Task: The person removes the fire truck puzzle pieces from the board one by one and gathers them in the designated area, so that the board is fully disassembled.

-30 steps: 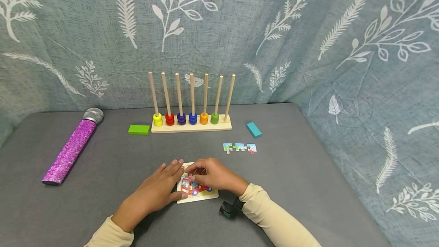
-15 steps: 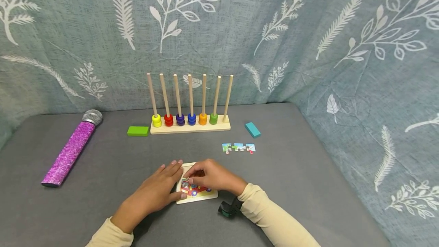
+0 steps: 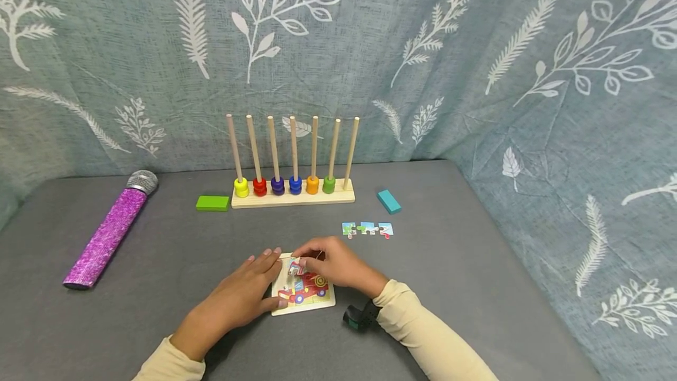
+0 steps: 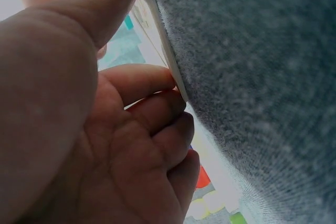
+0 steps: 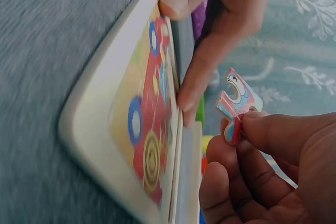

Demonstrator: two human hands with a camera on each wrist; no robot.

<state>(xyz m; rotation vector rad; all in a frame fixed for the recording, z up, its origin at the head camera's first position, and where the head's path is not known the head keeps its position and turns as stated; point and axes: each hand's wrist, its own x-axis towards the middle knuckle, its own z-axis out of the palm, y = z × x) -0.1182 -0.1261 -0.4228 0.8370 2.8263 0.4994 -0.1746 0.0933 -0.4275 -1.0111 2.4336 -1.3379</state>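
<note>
A wooden puzzle board (image 3: 313, 309) with a red fire-engine picture lies flat on the dark grey table. Pinched in my right hand (image 3: 338, 262) is a jigsaw piece (image 5: 243, 105) with an eye and red and blue print, raised off the board in the right wrist view. In the head view it overlaps the board's upper part, where a bare gap shows in the picture. My left hand (image 3: 247, 286) rests along the board's left side, fingers straight, thumb on the near left corner. In the left wrist view its fingertips (image 4: 167, 77) touch the board's edge.
Three jigsaw pieces (image 3: 368, 228) lie in a row beyond my right hand. At the back stands a peg stand (image 3: 293, 200) with coloured rings, between a green block (image 3: 213, 203) and a teal block (image 3: 389, 201). A purple glittery microphone (image 3: 108, 234) lies at left.
My right hand has lifted a jigsaw piece from the picture's left part and shifted up and slightly right, exposing a gap in the board. My left hand has stayed in place.
</note>
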